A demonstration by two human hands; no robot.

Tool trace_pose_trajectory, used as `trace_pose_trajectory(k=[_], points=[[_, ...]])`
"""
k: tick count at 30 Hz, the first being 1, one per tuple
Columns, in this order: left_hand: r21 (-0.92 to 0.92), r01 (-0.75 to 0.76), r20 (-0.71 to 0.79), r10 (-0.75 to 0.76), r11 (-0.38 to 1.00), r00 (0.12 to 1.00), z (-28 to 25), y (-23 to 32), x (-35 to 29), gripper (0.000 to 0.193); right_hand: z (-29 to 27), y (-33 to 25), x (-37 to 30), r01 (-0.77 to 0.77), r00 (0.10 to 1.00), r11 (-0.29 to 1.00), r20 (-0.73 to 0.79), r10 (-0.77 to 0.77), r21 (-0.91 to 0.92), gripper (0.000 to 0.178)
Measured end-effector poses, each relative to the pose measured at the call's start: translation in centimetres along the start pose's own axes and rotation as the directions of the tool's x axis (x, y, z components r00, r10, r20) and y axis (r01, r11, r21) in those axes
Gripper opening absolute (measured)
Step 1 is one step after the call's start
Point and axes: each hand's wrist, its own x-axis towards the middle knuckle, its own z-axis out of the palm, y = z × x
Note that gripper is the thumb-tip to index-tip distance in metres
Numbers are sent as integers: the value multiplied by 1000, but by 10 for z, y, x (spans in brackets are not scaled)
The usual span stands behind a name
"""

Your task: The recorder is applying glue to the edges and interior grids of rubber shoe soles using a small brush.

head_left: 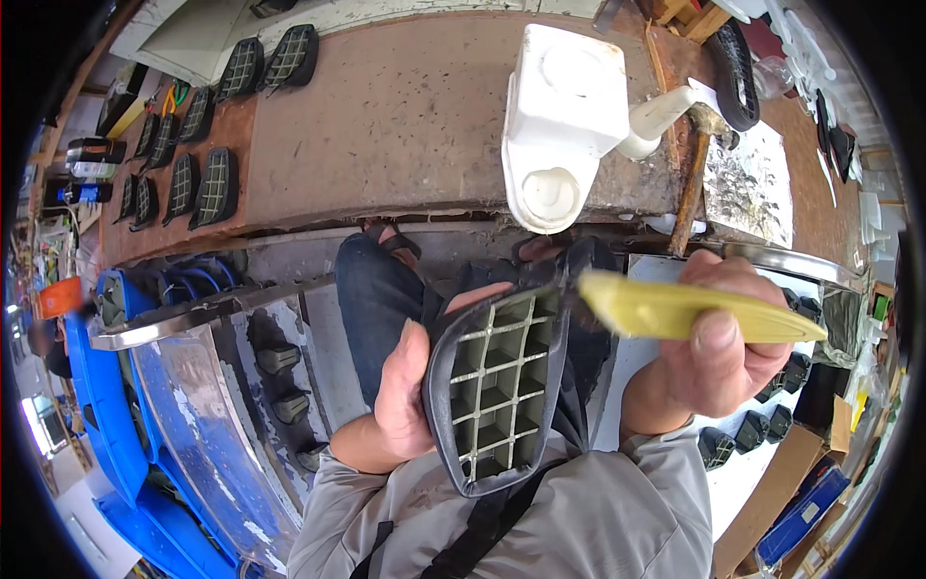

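Left grip around a black gridded sole, right grip around a yellow-handled brush at two o'clock.

Bright, diffuse light, fisheye-bent edges, black corners, slightly blurred yellow tool

Brown workbench, black gridded soles, white container, hammer, stained paper

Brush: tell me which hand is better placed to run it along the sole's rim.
The right hand, likely: it grips the brush, whose tip points toward the upper right of the sole. The left hand is occupied holding the sole.
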Motion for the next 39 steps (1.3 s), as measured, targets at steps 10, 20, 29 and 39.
trace_pose_trajectory(k=[10, 20, 29, 39], points=[[69, -124, 2, 124, 990, 992, 2, -11, -2, 85, 4, -19, 14, -3, 993, 995, 116, 14, -98, 14], [119, -194, 89, 184, 974, 979, -3, -16, -3, 93, 9, -20, 20, -139, 988, 990, -74, 139, 4, 13], [-18, -401, -38, 400, 916, 916, 15, -21, 22, 92, 34, -17, -31, 203, 952, 957, 271, -144, -206, 27], [-249, -383, 169, 430, 889, 887, 14, -21, 26, 95, 45, -29, -45, 410, 900, 869, 275, -337, -276, 14]])
